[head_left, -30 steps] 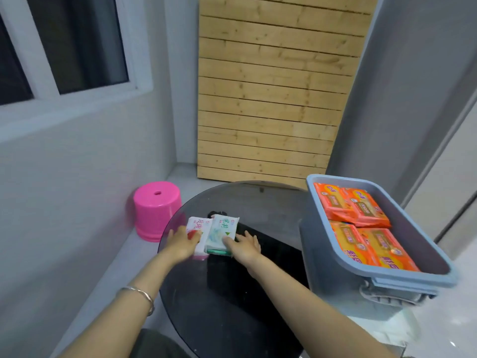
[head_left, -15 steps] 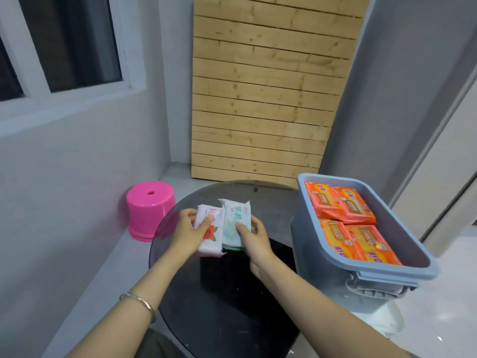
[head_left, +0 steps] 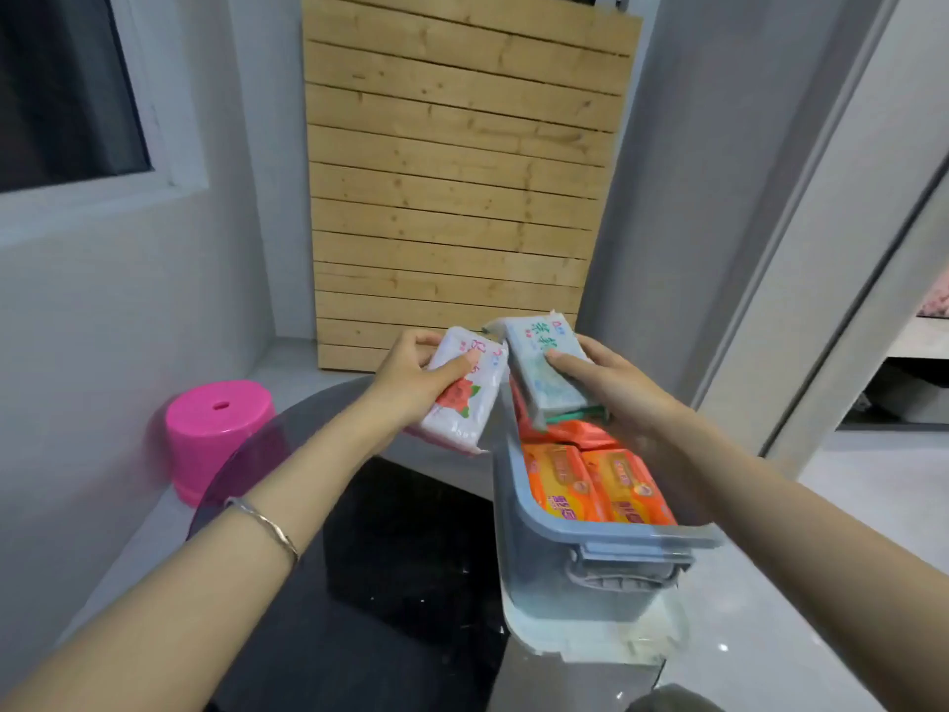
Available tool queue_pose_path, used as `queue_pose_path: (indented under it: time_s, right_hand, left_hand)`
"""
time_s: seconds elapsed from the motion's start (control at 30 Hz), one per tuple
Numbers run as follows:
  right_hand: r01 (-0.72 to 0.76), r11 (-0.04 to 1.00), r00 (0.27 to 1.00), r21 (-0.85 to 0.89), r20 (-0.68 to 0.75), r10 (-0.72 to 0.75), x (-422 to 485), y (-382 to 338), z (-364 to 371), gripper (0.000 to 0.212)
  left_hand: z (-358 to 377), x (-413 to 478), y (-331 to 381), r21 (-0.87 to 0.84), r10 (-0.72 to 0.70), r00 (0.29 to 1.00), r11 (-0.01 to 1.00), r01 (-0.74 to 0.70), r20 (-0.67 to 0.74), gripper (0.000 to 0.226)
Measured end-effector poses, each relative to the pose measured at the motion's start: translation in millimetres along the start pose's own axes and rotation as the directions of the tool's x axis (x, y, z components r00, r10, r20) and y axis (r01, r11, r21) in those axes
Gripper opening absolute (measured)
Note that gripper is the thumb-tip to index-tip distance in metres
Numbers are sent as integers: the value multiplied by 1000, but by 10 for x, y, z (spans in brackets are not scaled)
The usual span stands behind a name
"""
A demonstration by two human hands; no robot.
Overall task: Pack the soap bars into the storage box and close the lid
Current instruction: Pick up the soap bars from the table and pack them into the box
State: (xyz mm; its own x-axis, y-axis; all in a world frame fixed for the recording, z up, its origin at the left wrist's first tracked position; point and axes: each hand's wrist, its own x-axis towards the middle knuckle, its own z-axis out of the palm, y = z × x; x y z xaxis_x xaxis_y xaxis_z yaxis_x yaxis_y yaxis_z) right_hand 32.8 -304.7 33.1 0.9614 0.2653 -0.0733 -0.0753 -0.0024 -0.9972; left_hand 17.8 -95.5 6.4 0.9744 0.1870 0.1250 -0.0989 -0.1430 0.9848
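My left hand point(head_left: 405, 382) fingers clamped on rose soap pack point(head_left: 462, 398) — right hand point(head_left: 616, 398) fingers gripping green soap stack point(head_left: 547, 370), over the storage box point(head_left: 518, 511).

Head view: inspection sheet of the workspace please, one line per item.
Surface: round dark glass table, glossy, with reflections.
Job's things: blue-grey storage box open, at the table's right edge; orange soap packs already inside; no lid identifiable.
Clutter: nothing seen on the table.
Grippers: left hand grips a white rose-print soap pack, beside the box's left wall; right hand grips a pale green soap pack with another under it, above the open box.
Cables: nothing seen.
Surroundings: pink stool on the floor left of the table; wooden slat panel against the wall behind; window upper left.
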Motion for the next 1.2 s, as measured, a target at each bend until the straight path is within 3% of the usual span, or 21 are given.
queue_pose_path:
  time_s: [0.27, 0.37, 0.5, 0.67, 0.73, 0.8, 0.9, 1.03, 1.17, 1.2]
  right_hand:
    - [-199, 894, 974, -402, 19, 225, 1, 39, -823, 46]
    - [-180, 832, 966, -525, 63, 249, -2, 182, -834, 44]
    - [-154, 762, 971, -629, 46, 235, 29, 173, -795, 39]
    - [-71, 517, 971, -853, 59, 231, 17, 112, -857, 15]
    - [-59, 508, 950, -859, 108, 293, 5, 121, -895, 9]
    - [11, 456, 953, -890, 147, 264, 12, 160, -911, 19]
    - [28, 301, 980, -953, 85, 180, 12, 197, -896, 42]
    - [61, 351, 983, -934, 118, 142, -32, 184, -868, 57]
    - [65, 521, 946, -851, 218, 240, -101, 170, -866, 65]
    - [60, 555, 939, -830, 235, 249, -127, 186, -862, 65]
  left_hand:
    - [347, 62, -7, 92, -59, 996, 994, 52, 69, 50]
    - [496, 62, 62, 48, -35, 988, 998, 28, 152, 46]
    - [741, 57, 102, 136, -44, 968, 991, 10, 246, 12]
    - [872, -3, 59, 397, -10, 945, 909, -128, 328, 23]
    - [854, -13, 44, 454, -13, 932, 876, -164, 363, 24]
    - [841, -12, 6, 486, -26, 924, 856, -177, 382, 21]
    - [846, -17, -38, 571, -59, 923, 800, -184, 380, 18]
    - [802, 16, -16, 642, -118, 886, 732, -226, 447, 37]
    - [772, -51, -19, 766, -174, 821, 501, -401, 544, 54]
    - [773, -69, -29, 769, -172, 818, 487, -414, 549, 55]
